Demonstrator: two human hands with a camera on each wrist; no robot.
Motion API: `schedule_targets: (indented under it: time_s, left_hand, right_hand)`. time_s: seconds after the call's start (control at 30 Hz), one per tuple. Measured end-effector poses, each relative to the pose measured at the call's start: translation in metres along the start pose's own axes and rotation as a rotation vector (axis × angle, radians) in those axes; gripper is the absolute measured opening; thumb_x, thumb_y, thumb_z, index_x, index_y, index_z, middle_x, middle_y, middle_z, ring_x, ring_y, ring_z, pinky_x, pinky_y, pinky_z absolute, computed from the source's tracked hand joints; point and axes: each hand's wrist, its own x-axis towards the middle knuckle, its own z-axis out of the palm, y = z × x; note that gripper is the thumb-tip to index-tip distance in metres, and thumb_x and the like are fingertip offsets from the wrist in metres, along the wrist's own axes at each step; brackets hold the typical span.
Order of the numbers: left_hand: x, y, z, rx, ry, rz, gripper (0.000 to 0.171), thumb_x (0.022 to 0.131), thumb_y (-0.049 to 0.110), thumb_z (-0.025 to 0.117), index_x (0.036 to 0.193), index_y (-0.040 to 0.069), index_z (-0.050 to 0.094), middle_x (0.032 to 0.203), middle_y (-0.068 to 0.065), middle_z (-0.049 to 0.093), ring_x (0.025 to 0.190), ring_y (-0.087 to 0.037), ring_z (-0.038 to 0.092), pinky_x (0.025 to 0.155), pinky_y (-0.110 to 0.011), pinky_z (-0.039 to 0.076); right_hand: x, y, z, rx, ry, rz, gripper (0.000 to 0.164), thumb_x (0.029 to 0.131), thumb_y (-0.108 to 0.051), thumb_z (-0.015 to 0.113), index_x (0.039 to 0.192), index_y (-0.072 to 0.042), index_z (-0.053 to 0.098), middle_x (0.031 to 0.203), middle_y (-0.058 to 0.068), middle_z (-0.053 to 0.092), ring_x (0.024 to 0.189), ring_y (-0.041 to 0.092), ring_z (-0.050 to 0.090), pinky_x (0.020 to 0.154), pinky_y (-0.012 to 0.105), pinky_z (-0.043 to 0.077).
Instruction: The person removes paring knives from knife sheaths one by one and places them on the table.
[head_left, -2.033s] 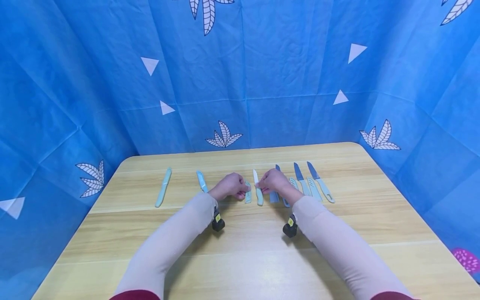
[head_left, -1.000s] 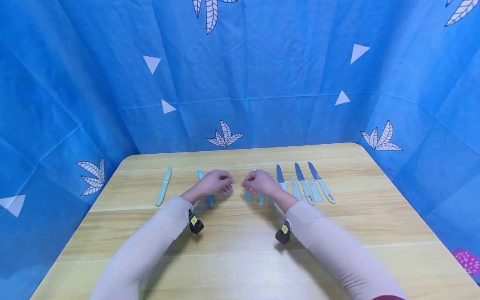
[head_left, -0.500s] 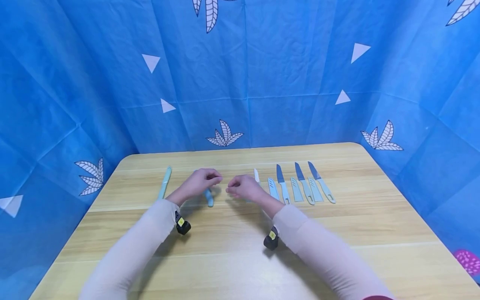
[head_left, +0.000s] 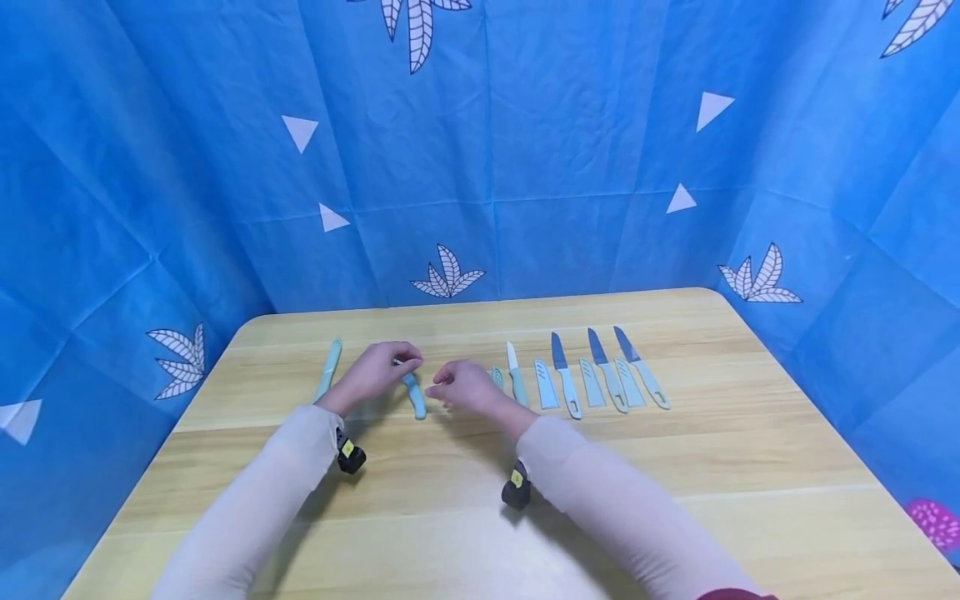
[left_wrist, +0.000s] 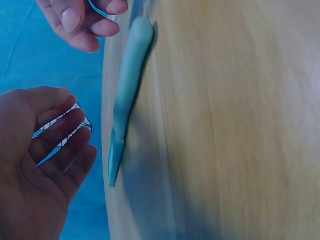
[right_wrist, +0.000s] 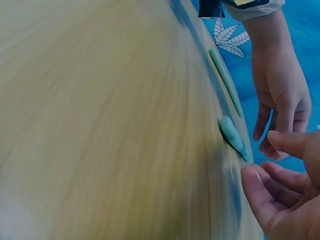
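My left hand (head_left: 384,367) hovers over the upper end of a light blue sheathed knife (head_left: 416,400) on the table. Its relaxed fingers (left_wrist: 60,140) hold nothing in the left wrist view. Just right of that knife is my right hand (head_left: 467,386), also holding nothing; its thumb and fingers (right_wrist: 260,190) are loosely bent and apart in the right wrist view. The knife's handle (left_wrist: 132,75) shows whole in the left wrist view, while my left hand hides its far end in the head view. A second sheathed knife (head_left: 330,367), mint green, lies partly behind my left wrist.
Right of my hands, several bare knives lie in a row, among them a white-bladed knife (head_left: 516,373) and a dark-bladed knife (head_left: 567,379). Flat slotted sheaths (head_left: 546,385) lie between them on the wooden table (head_left: 465,517). A blue cloth (head_left: 562,150) hangs behind.
Both hands have moved left, from the white-bladed knife and its sheath to the light blue sheathed knife. The white-bladed knife and the sheaths to the right are uncovered again.
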Motion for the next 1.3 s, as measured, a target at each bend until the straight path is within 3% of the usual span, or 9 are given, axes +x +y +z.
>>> schedule_targets:
  time_s: [0.2, 0.37, 0.67, 0.93, 1.1, 1.3]
  left_hand:
    - [0.0, -0.01, -0.001, 0.031, -0.005, -0.008, 0.02, 0.087, 0.027, 0.057, 0.101, 0.014, 0.064, 0.096, 0.003, 0.062, 0.094, -0.016, 0.057, 0.086, -0.036, 0.048]
    - [0.0, -0.018, -0.003, 0.013, -0.002, -0.014, 0.021, 0.086, 0.024, 0.06, 0.102, 0.012, 0.064, 0.102, 0.0, 0.061, 0.096, -0.02, 0.056, 0.087, -0.039, 0.047]
    - [0.006, -0.033, -0.003, 0.015, -0.025, 0.04, 0.023, 0.084, 0.025, 0.062, 0.105, 0.015, 0.064, 0.11, 0.001, 0.058, 0.105, -0.022, 0.052, 0.092, -0.041, 0.042]
    - [0.011, -0.033, -0.002, 0.08, -0.098, 0.056, 0.029, 0.086, 0.026, 0.059, 0.113, 0.017, 0.061, 0.124, -0.001, 0.052, 0.117, -0.022, 0.044, 0.1, -0.041, 0.035]
    - [0.01, -0.032, -0.003, 0.158, -0.125, 0.11, 0.027, 0.088, 0.024, 0.057, 0.114, 0.015, 0.061, 0.123, -0.003, 0.053, 0.121, -0.027, 0.039, 0.103, -0.045, 0.03]
    - [0.007, -0.031, -0.005, 0.215, -0.145, 0.151, 0.027, 0.089, 0.022, 0.055, 0.114, 0.014, 0.061, 0.12, -0.004, 0.056, 0.113, -0.026, 0.048, 0.098, -0.043, 0.038]
  right_hand:
    - [0.007, -0.001, 0.011, -0.024, 0.02, 0.046, 0.037, 0.078, -0.035, 0.067, 0.104, -0.009, 0.059, 0.076, -0.004, 0.061, 0.062, 0.009, 0.057, 0.06, 0.022, 0.049]
    - [0.01, -0.003, 0.015, -0.068, 0.072, 0.065, 0.039, 0.077, -0.036, 0.068, 0.104, -0.01, 0.059, 0.085, -0.003, 0.062, 0.073, 0.01, 0.056, 0.065, 0.023, 0.049]
    - [0.016, -0.009, 0.025, -0.126, 0.104, 0.084, 0.043, 0.074, -0.039, 0.069, 0.104, -0.01, 0.059, 0.087, -0.003, 0.061, 0.068, 0.009, 0.053, 0.06, 0.02, 0.047]
    - [0.022, -0.013, 0.031, -0.279, 0.134, 0.063, 0.04, 0.073, -0.044, 0.069, 0.096, -0.012, 0.061, 0.086, -0.004, 0.06, 0.074, 0.011, 0.052, 0.064, 0.022, 0.046]
    - [0.021, -0.015, 0.031, -0.338, 0.138, 0.045, 0.033, 0.075, -0.039, 0.069, 0.093, -0.012, 0.063, 0.083, -0.004, 0.06, 0.073, 0.011, 0.052, 0.065, 0.022, 0.046]
    - [0.021, -0.013, 0.026, -0.341, 0.139, 0.064, 0.019, 0.078, -0.029, 0.066, 0.089, -0.014, 0.065, 0.076, -0.005, 0.056, 0.064, 0.011, 0.049, 0.054, 0.021, 0.044]
